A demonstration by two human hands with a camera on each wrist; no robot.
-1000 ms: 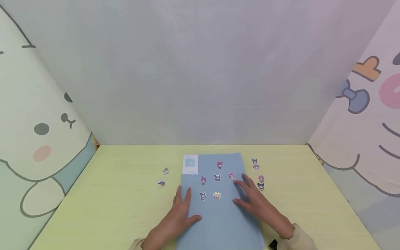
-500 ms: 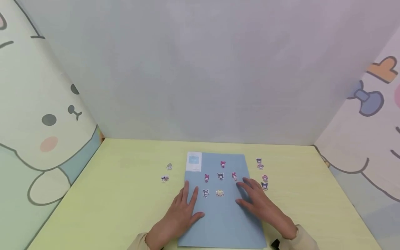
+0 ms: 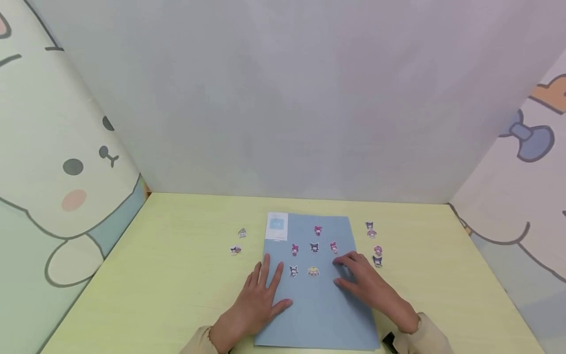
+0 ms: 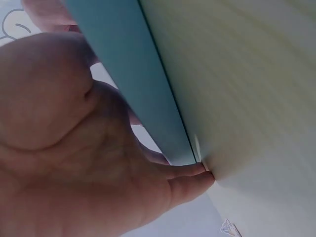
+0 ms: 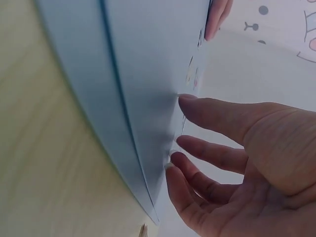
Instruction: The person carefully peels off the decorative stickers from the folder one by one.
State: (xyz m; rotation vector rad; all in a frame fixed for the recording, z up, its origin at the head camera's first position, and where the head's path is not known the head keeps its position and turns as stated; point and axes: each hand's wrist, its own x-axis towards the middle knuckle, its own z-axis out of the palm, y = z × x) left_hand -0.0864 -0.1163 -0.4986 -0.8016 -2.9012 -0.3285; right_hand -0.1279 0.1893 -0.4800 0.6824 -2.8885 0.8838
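A blue folder (image 3: 318, 314) lies flat on the table, with a white label (image 3: 277, 226) at its top left corner. Several small cartoon stickers, among them a yellow one (image 3: 313, 271), dot its upper half. My left hand (image 3: 256, 300) rests across the folder's left edge, fingers spread; in the left wrist view two fingertips (image 4: 210, 177) reach the table beside the folder (image 4: 128, 64). On the right side, my right hand (image 3: 369, 285) touches the cover with loosely bent fingers, just below a pink sticker (image 3: 333, 247). Its thumb (image 5: 190, 106) meets the cover in the right wrist view.
Loose stickers lie on the pale yellow table (image 3: 177, 275) on both sides: one pair (image 3: 239, 241) left of the folder, several more (image 3: 377, 260) to the right. A plain grey wall (image 3: 283, 98) stands behind, and cartoon-printed panels (image 3: 79, 221) flank the table.
The head view has shifted, so the folder's front edge shows now. My right fingertips sit slightly farther below the pink sticker. My left hand keeps its place at the left edge.
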